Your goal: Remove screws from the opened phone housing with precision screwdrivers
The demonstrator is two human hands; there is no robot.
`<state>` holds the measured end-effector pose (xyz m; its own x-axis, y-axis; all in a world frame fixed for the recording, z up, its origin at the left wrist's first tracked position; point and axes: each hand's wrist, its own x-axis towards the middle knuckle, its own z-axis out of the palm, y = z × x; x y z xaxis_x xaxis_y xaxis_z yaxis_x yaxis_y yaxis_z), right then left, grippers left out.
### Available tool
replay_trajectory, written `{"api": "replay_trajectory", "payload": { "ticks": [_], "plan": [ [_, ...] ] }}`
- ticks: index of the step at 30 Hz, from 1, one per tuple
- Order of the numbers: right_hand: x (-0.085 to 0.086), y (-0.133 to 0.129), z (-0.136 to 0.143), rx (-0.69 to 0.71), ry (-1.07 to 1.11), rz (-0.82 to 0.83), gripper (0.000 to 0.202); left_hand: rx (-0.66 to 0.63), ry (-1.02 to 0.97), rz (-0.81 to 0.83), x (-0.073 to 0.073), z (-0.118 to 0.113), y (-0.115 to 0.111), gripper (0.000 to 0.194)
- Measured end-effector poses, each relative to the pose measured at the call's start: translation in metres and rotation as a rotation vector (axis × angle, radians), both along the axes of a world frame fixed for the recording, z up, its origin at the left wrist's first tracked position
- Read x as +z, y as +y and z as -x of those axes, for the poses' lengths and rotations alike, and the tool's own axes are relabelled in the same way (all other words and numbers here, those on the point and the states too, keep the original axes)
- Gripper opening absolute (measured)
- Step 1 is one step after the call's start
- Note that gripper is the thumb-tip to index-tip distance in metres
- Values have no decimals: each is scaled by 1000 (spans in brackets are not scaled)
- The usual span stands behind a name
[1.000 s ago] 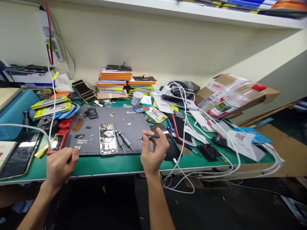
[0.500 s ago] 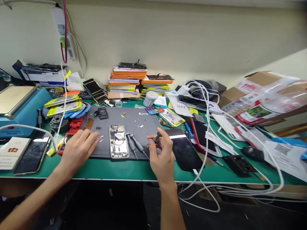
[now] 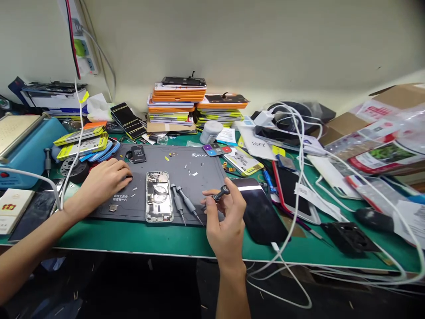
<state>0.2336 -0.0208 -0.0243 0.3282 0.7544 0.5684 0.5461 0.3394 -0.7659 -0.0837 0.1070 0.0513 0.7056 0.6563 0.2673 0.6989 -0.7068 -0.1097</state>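
Note:
In my right hand is a small dark screwdriver, gripped between thumb and fingers above the mat's right side. My left hand rests low over the left of the grey work mat, thumb and fingertips drawn together; whatever they pinch is hidden. Between the hands lies an opened phone, its inner parts and round coil showing. Two grey screwdrivers lie right beside it, tips toward the front edge. A black battery sits farther back. A small metal part lies near my left wrist.
A dark phone with a white cable lies right of my right hand. Loose white cables hang over the front edge. Boxes are stacked by the wall; a blue machine stands left.
My left hand has moved slightly back on the mat, its fingertips closing near where a small black part lay. My right hand still holds the screwdriver, now tilted differently. The view has shifted.

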Motion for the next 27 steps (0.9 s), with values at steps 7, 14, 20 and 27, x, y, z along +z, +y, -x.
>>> {"api": "replay_trajectory", "payload": {
  "ticks": [7,14,20,27],
  "plan": [
    [-2,-2,-1,42,8,-19,59,-72,-28,-3,1,-24,-73,26],
    [-1,-3,-1,18,-13,-15,57,-56,-125,51,-14,-16,-91,25],
    [-2,-3,0,2,-2,4,57,-54,-196,61,-16,-10,-89,21],
    [-1,-2,0,-3,-17,3,58,-111,-202,34,-23,-11,-93,21]
  ]
}}
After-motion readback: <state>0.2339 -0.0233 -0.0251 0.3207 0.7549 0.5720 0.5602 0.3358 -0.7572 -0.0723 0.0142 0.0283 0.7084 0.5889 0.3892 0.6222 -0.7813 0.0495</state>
